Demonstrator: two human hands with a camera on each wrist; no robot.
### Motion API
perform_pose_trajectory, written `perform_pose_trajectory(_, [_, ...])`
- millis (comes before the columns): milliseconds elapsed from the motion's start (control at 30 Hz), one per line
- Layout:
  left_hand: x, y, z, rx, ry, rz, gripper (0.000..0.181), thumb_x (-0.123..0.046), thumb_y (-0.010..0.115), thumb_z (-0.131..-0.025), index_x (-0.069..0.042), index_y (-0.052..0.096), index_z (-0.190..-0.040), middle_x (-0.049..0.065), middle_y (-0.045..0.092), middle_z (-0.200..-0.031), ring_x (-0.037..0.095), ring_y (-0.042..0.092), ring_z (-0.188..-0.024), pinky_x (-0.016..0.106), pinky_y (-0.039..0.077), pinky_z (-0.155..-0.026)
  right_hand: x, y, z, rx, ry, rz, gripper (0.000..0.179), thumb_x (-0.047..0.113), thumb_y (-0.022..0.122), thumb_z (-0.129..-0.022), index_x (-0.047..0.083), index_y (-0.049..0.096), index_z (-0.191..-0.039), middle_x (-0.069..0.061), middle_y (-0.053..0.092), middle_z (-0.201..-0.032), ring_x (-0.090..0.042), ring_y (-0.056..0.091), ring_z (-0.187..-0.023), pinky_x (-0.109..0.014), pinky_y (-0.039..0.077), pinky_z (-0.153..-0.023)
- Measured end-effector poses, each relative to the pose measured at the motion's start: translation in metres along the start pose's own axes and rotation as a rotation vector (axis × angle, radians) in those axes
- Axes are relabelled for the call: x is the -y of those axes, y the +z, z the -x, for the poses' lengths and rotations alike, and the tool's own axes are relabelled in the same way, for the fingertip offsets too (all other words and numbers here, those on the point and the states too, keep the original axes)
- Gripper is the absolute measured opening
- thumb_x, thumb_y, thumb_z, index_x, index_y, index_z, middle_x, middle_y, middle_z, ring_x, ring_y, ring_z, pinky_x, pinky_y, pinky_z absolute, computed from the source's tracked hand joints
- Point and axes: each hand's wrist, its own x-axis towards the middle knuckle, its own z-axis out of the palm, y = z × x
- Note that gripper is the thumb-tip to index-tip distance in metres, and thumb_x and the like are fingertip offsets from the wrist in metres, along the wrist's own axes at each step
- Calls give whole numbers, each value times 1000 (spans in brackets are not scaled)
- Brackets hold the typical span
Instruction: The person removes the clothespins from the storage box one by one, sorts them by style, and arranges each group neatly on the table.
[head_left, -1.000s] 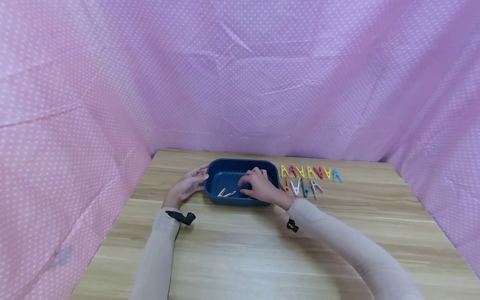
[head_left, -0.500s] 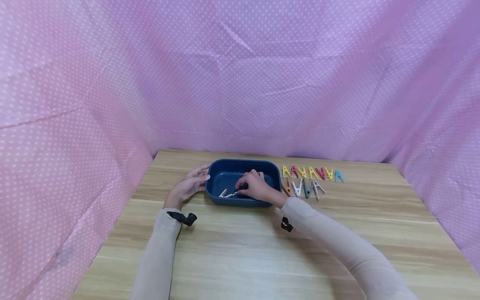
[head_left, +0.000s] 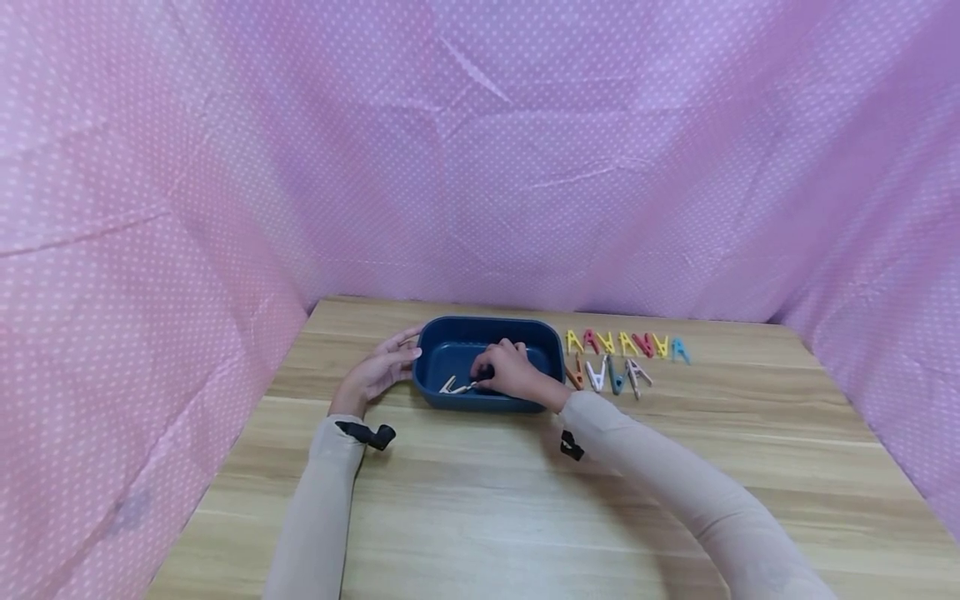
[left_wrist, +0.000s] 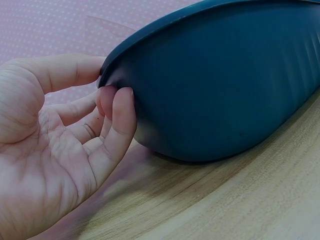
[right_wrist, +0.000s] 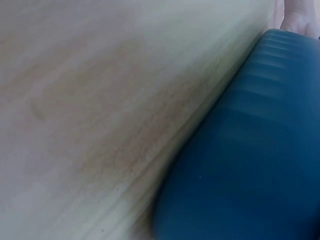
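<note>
A dark blue plastic bin (head_left: 495, 403) stands on the wooden table. My left hand (head_left: 382, 371) grips its left end; in the left wrist view the thumb lies at the rim and the other fingers curl against the outer wall. Down inside the bin, my right hand (head_left: 513, 372) has thumb and forefinger pinched at the end of a pale clothespin (head_left: 467, 387). Beside it on the bin floor another pale clothespin (head_left: 448, 385) lies with its legs spread. The right wrist view shows only the bin's outer wall (right_wrist: 250, 150) and the tabletop, the right hand being out of sight there.
Right of the bin, clothespins lie in two rows. The back row has yellow (head_left: 573, 341), red (head_left: 643, 344) and light blue (head_left: 680, 350) ones; the front row has orange (head_left: 575, 375), white (head_left: 597, 373), grey-blue (head_left: 616, 377) and pale pink (head_left: 638, 377) ones. A pink dotted curtain (head_left: 480, 192) hangs behind.
My right hand has shifted slightly left and down inside the bin, bringing its fingertips to the pale clothespin. The left hand stays on the bin's end.
</note>
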Motion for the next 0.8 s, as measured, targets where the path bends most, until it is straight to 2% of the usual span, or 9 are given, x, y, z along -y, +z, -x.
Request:
perform_pose_trajectory(267, [-3, 2, 1, 15, 16, 7, 60, 0, 43, -107, -3, 19, -161, 1, 61, -116, 11, 65, -95, 29, 57, -81, 0, 0, -1, 5, 0, 2, 9, 15, 80, -89, 14, 79, -98, -4, 71, -105, -22, 44, -98, -47, 26, -90])
perform_pose_trajectory(500, [-4, 2, -1, 27, 15, 10, 59, 1, 42, -107, -3, 19, -162, 3, 61, -123, 13, 65, -98, 30, 58, -82, 0, -1, -1, 7, 10, 17, 5, 16, 79, -89, 16, 80, -95, -2, 71, -104, -22, 45, -98, -47, 26, -91])
perform_pose_trajectory(800, [0, 1, 1, 25, 26, 0, 60, 2, 41, -106, -2, 18, -161, 2, 63, -118, 11, 66, -96, 30, 57, -83, -2, 1, 2, 11, 3, 45, 3, 16, 79, -89, 17, 80, -92, -1, 72, -106, -22, 45, -98, -47, 27, -90])
